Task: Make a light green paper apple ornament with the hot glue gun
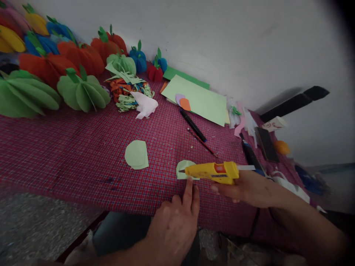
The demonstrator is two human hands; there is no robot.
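Note:
My right hand is closed around a yellow hot glue gun with a white glue stick coming out of its back. The gun points left, its dark nozzle over a light green paper cutout; whether the tip touches the paper I cannot tell. My left hand lies with its index finger stretched to the front edge of that cutout, the other fingers partly bent, holding nothing. Part of the cutout is hidden under the gun. A second light green cutout with rounded edges lies further left on the checked cloth.
Paper pumpkins crowd the back left, beside paper scraps. Green paper sheets lie at the back, with a black pen and a pencil before them. A paper cup and black box are at right.

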